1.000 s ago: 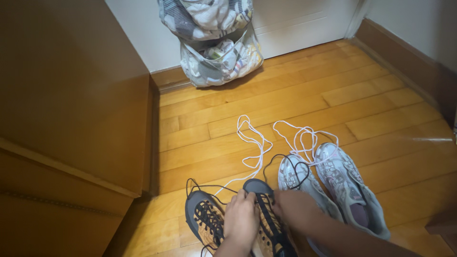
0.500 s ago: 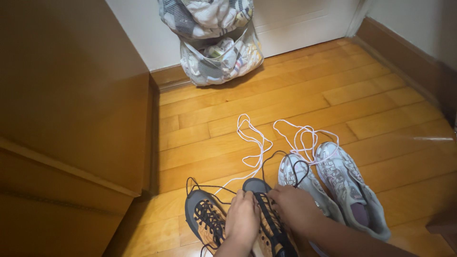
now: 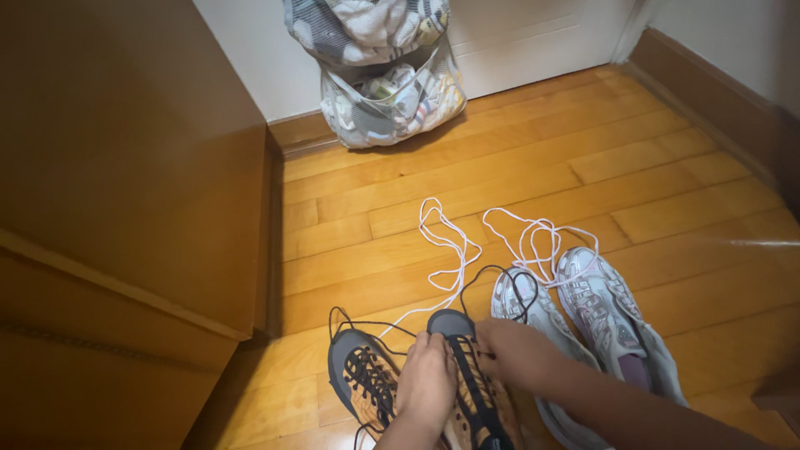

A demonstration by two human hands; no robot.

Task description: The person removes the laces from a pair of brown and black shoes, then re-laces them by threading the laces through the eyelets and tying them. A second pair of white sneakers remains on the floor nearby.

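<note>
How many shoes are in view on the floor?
4: two grey-orange shoes, one left of the hands, one between them; two white shoes, one beside the right hand, one farthest right.

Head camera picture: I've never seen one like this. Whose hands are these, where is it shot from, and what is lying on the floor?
No machine here: a person wears a camera on the head, so you look down on their own two bare hands. The left hand and the right hand both rest on the brown and grey shoe with black laces, fingers at the lacing near its toe. Its partner shoe stands just to the left. To the right stands a pair of pale grey sneakers, their white laces trailing loose across the wooden floor. A mesh bag stuffed with cloth items leans against the far wall, and a wooden cabinet fills the left side.
</note>
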